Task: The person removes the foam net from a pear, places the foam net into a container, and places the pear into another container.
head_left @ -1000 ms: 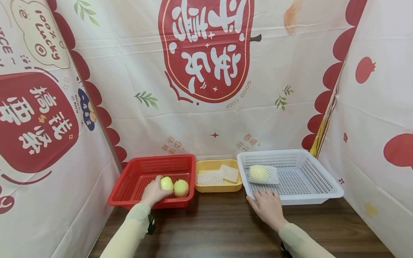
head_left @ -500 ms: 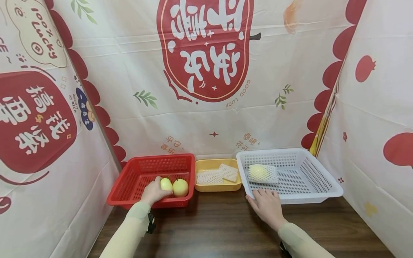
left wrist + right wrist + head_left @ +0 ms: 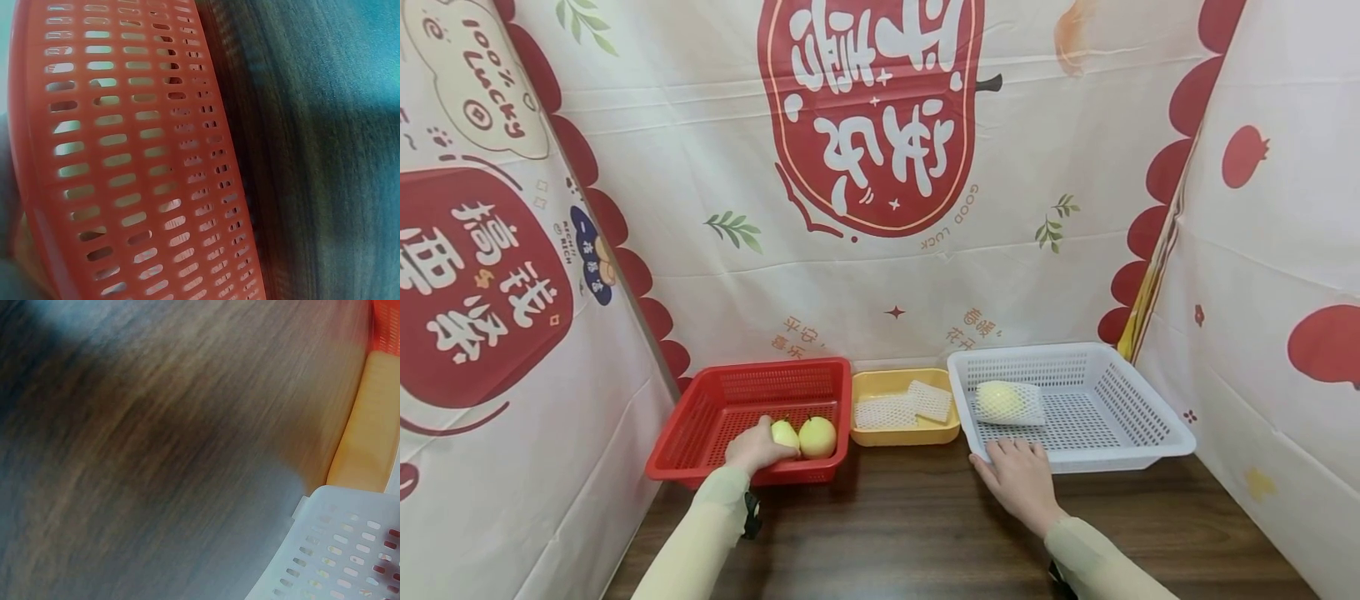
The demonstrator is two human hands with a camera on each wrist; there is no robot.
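Inside the red basket [image 3: 662, 446], in the head view, my left hand [image 3: 756, 447] grips a yellow-green pear [image 3: 786, 433] from its left side. A second pear [image 3: 817, 437] sits right beside it. My right hand [image 3: 1021, 483] rests with relaxed fingers on the near rim of the white basket [image 3: 1150, 457]. In that basket lies a pear in a white foam net [image 3: 1000, 402]. The left wrist view shows the red basket's slotted wall [image 3: 134, 156], with pale shapes behind the slots. In the right wrist view, the white basket's corner [image 3: 337, 531] appears, and the hand is out of sight.
Between the two baskets stands a yellow tray [image 3: 887, 437] with white foam nets [image 3: 886, 412] in it. All three containers stand on a dark wooden table [image 3: 902, 525]. Printed cloth [image 3: 865, 283] hangs behind and along both sides.
The whole head view has shifted slightly. My left hand stays on the pear in the red basket, and my right hand stays on the white basket's rim.
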